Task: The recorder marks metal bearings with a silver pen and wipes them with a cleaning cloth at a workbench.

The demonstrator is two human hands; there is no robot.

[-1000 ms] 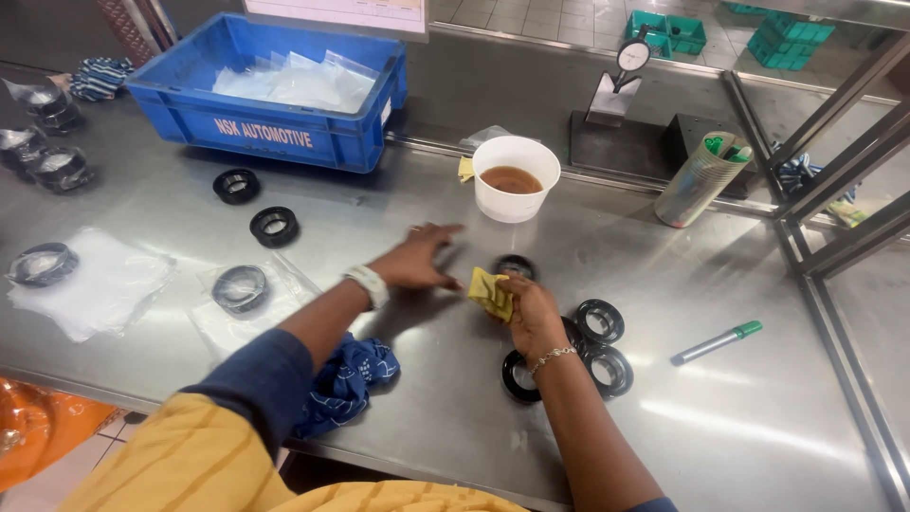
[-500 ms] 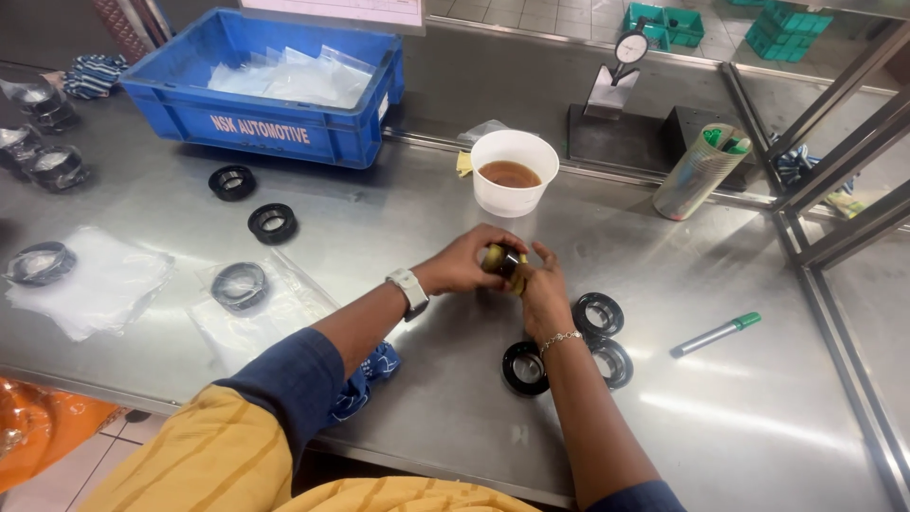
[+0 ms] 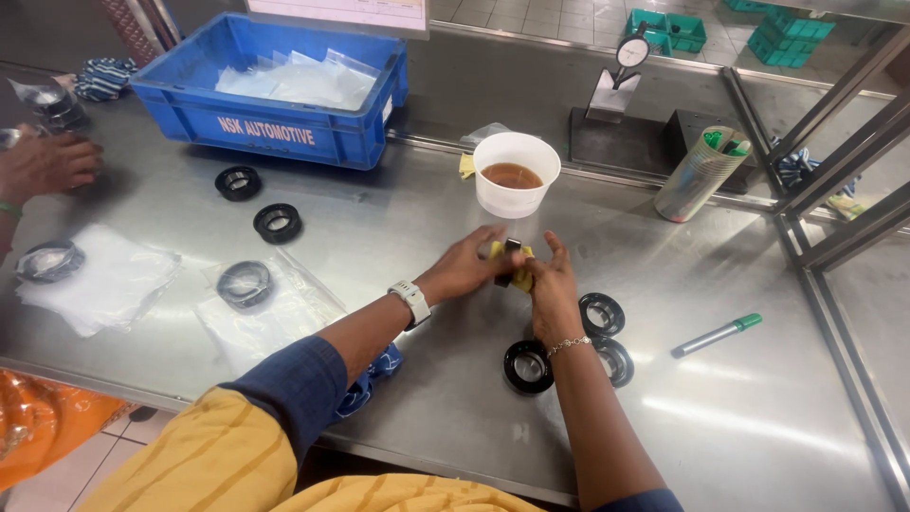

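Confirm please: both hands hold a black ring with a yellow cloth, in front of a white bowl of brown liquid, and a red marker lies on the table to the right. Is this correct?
Not quite: the marker is green, not red, as the head view shows. The rest holds: the left hand and right hand hold a black ring with a yellow cloth, in front of the white bowl of brown liquid.
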